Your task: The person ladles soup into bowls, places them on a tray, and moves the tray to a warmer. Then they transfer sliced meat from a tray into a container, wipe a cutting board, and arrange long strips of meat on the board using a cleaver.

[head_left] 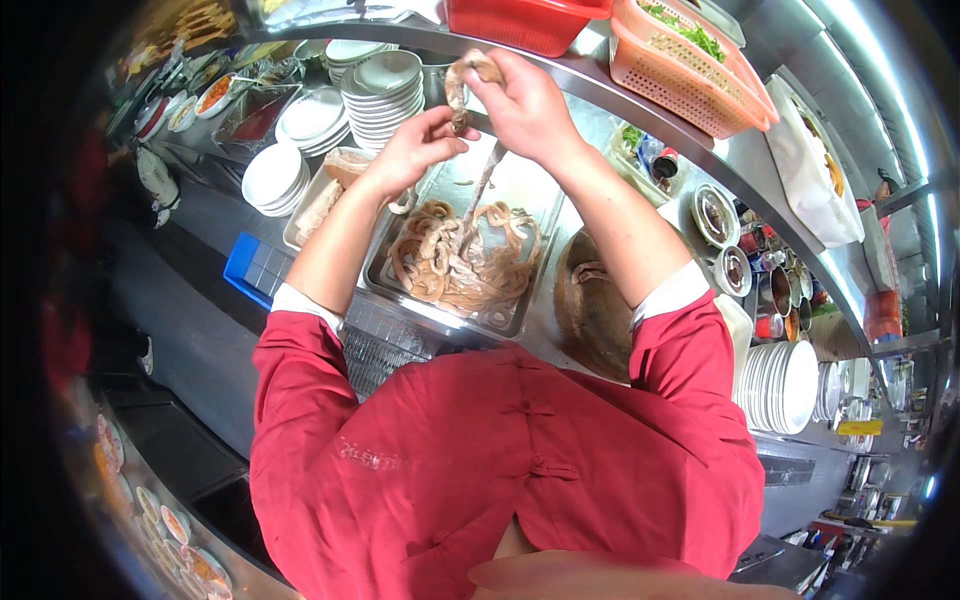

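My right hand [531, 109] is raised above the counter, gripping a long strand of what looks like cooked intestine [454, 84]. One part of the strand bends over towards my left hand [421, 150], whose thumb and fingers pinch its lower end. From below my right hand, a darker length hangs down [480, 187] into a rectangular metal tray [519, 324]. A tangled heap of intestines [457, 274] lies in that tray. Right of it, a round wooden chopping block [589, 319] carries a small strip of intestine [591, 270], partly hidden by my right forearm.
Stacked plates [382, 97] and a pale food container [319, 206] stand left of the tray. Overhead, a metal shelf [592, 90] bears a red basket [525, 26] and an orange basket [690, 82]. Seasoning bowls [716, 215] and upright plates [780, 386] line the right.
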`<state>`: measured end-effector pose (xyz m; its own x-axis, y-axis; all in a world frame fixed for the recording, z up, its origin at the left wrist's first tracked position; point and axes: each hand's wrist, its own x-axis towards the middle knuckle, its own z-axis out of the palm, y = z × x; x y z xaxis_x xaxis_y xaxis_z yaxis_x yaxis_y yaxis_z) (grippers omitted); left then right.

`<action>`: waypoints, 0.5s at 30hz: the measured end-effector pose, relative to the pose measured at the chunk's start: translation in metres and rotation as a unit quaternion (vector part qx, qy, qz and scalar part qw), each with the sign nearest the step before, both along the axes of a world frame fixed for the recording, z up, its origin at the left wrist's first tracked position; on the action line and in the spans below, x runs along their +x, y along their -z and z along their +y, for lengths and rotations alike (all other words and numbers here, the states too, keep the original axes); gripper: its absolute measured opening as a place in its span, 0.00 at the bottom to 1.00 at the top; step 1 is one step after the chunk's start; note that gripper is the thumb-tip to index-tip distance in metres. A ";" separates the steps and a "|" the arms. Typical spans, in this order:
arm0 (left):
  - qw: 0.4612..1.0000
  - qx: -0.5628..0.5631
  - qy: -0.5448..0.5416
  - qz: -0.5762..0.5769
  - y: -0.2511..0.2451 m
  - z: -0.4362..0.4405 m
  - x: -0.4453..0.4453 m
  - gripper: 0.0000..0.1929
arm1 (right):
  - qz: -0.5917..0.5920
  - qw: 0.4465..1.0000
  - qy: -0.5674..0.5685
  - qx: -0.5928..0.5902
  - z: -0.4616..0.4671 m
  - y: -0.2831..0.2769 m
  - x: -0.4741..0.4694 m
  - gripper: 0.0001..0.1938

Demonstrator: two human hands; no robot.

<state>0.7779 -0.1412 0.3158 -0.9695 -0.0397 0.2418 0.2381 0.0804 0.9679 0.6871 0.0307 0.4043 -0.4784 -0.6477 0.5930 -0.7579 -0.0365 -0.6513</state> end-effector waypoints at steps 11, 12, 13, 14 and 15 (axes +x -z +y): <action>0.990 -0.055 -0.133 0.010 0.035 0.025 -0.017 0.06 | -0.146 0.966 0.033 -0.211 0.024 0.140 -0.002 0.16; 0.991 -0.029 -0.130 0.018 0.036 0.026 -0.017 0.06 | -0.271 0.924 0.050 -0.263 0.037 0.180 0.010 0.17; 0.991 -0.003 -0.134 0.009 0.035 0.027 -0.017 0.07 | -0.320 0.935 0.072 -0.138 0.043 0.214 0.016 0.18; 0.993 0.031 -0.110 0.008 0.034 0.031 -0.015 0.08 | -0.389 0.913 0.122 0.009 0.049 0.246 0.022 0.20; 0.995 0.005 -0.095 -0.004 0.030 0.032 -0.014 0.08 | -0.290 0.951 0.103 0.012 0.043 0.279 0.038 0.18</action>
<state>0.7642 -0.1091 0.2859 -0.9464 -0.2250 0.2318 0.2109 0.1134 0.9709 0.7248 0.0737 0.1252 -0.8387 -0.5150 0.1772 -0.2608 0.0942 -0.9608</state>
